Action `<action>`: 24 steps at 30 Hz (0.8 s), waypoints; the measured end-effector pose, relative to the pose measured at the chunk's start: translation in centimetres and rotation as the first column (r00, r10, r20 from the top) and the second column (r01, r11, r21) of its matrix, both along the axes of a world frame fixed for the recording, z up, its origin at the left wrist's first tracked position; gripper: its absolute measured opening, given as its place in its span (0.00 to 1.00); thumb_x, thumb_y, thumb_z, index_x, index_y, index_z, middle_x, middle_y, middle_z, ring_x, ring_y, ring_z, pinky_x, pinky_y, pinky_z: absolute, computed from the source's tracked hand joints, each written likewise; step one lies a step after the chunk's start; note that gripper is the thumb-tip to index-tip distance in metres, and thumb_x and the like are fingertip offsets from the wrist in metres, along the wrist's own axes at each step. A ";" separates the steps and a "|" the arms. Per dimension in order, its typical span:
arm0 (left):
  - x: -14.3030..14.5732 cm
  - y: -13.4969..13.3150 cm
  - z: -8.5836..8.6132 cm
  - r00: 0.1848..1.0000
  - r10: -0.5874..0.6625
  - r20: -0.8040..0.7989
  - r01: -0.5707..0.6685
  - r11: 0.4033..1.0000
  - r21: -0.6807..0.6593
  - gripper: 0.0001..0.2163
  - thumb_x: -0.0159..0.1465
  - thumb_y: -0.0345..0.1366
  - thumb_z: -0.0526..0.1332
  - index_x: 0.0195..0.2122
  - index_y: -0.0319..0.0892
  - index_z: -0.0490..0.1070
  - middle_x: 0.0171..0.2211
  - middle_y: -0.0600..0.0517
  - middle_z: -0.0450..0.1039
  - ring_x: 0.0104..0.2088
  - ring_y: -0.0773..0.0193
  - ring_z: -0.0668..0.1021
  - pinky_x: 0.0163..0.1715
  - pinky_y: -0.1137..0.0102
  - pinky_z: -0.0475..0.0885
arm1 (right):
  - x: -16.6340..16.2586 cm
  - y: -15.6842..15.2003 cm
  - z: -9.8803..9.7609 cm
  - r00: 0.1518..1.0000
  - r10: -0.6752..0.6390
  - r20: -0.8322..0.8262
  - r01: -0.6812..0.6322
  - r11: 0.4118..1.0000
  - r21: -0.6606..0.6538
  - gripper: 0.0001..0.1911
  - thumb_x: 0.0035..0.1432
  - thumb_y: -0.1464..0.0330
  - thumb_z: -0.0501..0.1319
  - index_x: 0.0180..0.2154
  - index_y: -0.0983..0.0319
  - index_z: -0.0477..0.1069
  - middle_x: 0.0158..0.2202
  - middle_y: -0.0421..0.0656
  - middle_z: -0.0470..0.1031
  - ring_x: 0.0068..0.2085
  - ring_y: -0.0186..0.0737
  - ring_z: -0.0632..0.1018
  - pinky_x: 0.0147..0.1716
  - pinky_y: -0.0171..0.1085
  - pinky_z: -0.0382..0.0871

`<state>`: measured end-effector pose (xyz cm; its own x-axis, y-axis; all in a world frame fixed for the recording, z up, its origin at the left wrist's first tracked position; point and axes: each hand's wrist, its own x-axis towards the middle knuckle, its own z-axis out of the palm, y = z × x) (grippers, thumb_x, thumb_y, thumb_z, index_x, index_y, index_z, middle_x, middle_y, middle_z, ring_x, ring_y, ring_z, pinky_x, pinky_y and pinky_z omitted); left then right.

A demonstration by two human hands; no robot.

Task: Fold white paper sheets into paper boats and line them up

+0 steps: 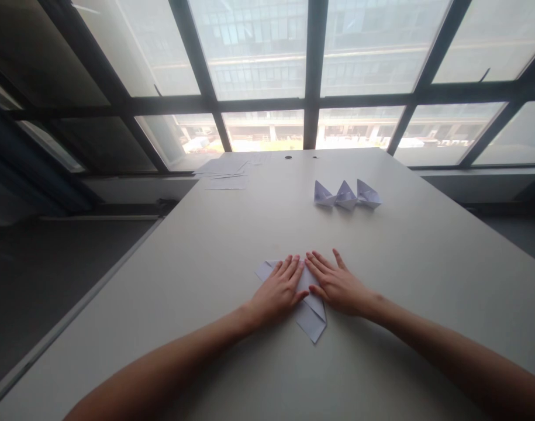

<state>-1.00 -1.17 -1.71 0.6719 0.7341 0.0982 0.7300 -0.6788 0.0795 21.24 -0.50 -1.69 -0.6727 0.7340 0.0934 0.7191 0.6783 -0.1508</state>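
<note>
A folded sheet of white paper (311,325) lies on the table in front of me, with layered flaps showing at its lower end and a corner out at its upper left. My left hand (281,290) rests flat on it, fingers stretched out. From the other side, my right hand (335,283) presses on its right edge, also flat, with the little finger spread away. The fingertips of both hands nearly meet near the paper's top. Much of the paper's middle is hidden under the hands.
Three folded paper boats (347,197) stand in a row toward the table's far right. Several loose white sheets (223,169) lie at the far left. Two small dark round spots (288,157) show near the far edge of the white table (197,257). Behind it are large framed windows (258,52).
</note>
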 end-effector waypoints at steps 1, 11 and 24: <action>-0.2 -0.1 0.0 1.000 0.015 -0.017 -0.015 1.000 -0.021 0.34 0.70 0.55 0.43 0.69 0.32 0.47 0.69 0.36 0.44 0.69 0.48 0.48 0.66 0.54 0.51 | 0.0 0.0 0.0 1.000 0.000 -0.001 0.000 1.000 0.003 0.34 0.70 0.54 0.43 0.70 0.65 0.42 0.70 0.52 0.45 0.70 0.51 0.47 0.65 0.62 0.29; -6.0 -0.1 1.0 0.950 0.286 -0.127 -0.295 0.954 -0.060 0.37 0.69 0.58 0.41 0.68 0.30 0.51 0.68 0.34 0.46 0.69 0.46 0.50 0.65 0.49 0.49 | -0.1 0.1 0.1 1.000 0.002 -0.018 -0.003 1.000 -0.014 0.34 0.69 0.54 0.44 0.69 0.66 0.46 0.70 0.53 0.47 0.70 0.50 0.48 0.65 0.61 0.26; -0.7 -0.5 1.6 0.998 0.060 0.025 -0.058 0.996 -0.060 0.21 0.73 0.43 0.45 0.63 0.43 0.62 0.68 0.44 0.53 0.69 0.50 0.51 0.65 0.48 0.49 | -0.6 -1.1 1.9 0.994 -0.062 -0.091 0.073 0.989 0.127 0.21 0.70 0.62 0.48 0.55 0.67 0.70 0.56 0.55 0.72 0.66 0.54 0.60 0.65 0.61 0.43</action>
<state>-1.73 -1.67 -0.10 0.6251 0.7774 0.0705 0.7656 -0.6282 0.1383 20.68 -1.60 0.24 -0.6073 0.7551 0.2471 0.7520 0.6466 -0.1280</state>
